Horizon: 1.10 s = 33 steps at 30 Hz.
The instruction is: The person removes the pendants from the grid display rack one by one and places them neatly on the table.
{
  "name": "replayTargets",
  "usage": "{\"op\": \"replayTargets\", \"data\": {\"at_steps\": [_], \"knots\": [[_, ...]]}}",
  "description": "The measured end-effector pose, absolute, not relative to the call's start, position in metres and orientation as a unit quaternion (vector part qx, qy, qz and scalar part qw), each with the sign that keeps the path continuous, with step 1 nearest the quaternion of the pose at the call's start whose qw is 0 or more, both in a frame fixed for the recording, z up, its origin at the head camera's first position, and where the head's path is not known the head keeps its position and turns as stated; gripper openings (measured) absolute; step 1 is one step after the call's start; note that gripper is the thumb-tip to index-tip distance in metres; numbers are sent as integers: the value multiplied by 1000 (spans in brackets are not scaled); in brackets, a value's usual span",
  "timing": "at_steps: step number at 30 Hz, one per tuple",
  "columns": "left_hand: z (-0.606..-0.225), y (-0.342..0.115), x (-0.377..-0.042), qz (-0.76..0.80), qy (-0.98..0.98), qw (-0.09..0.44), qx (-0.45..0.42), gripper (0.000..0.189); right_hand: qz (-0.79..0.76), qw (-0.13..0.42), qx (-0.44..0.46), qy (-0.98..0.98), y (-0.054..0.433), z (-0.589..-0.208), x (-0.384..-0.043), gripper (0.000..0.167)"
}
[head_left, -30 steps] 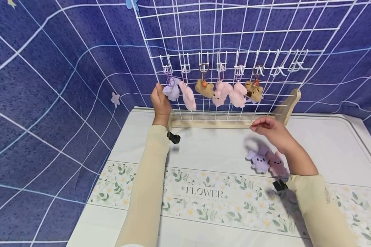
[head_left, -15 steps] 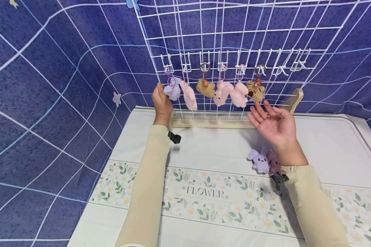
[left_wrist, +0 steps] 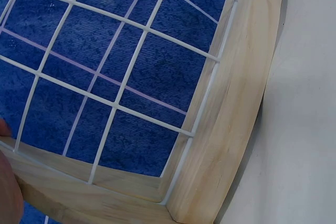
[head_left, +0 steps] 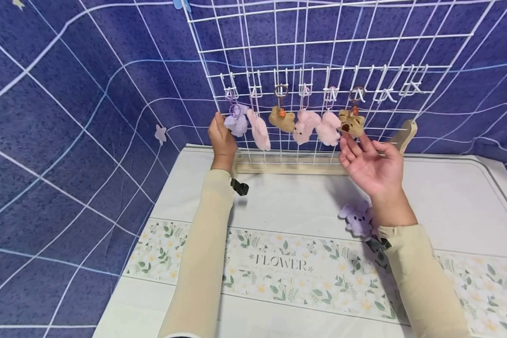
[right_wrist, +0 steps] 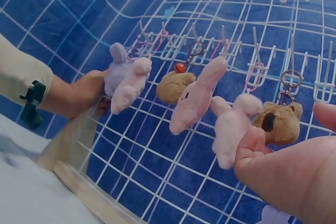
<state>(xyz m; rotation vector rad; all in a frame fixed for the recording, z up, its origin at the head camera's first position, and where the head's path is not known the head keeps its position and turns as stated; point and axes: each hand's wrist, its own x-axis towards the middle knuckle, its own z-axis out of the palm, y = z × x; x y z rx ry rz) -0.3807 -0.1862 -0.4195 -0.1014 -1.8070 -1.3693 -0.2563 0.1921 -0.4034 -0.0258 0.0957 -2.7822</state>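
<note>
In the head view a white wire grid (head_left: 279, 70) stands in a pale wooden frame (head_left: 295, 168), and my left hand (head_left: 221, 141) grips its left upright. Part of that hand shows beside the wood in the left wrist view. At the right end of the hanging row is a brown plush keychain (head_left: 351, 124) with dark spots and an orange bell. My right hand (head_left: 373, 169) is palm up beneath it, fingers extended, the fingertips touching its underside. Left of it hang pink plush keychains (head_left: 328, 129), another brown one (head_left: 281, 119) and a purple one (head_left: 236, 121).
A purple plush (head_left: 358, 219) lies on the white table beside my right wrist. White hooks (head_left: 384, 95) without keychains sit on the grid at the right. A printed floral strip (head_left: 279, 267) crosses the table. Blue patterned cloth (head_left: 67, 164) covers the walls.
My right hand has turned palm up and risen from the frame's base to the brown plush keychain. The pink plush on the table is now hidden behind my right wrist. My left hand stays put.
</note>
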Motion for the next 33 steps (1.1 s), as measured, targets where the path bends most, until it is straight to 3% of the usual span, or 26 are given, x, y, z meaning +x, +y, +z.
{"op": "replayTargets", "data": {"at_steps": [12,18,33], "knots": [[-417,-185,-380,-566,-704,427,-37,41,-979,166,-80,92,184,-392,-256,29],[-419,-185,-380,-571,-706,418,-42,42,-973,153,-100,142,181,-391,-251,19],[-419,-184,-380,-567,-708,419,-39,40,-965,136,-105,197,179,-381,-238,20]]}}
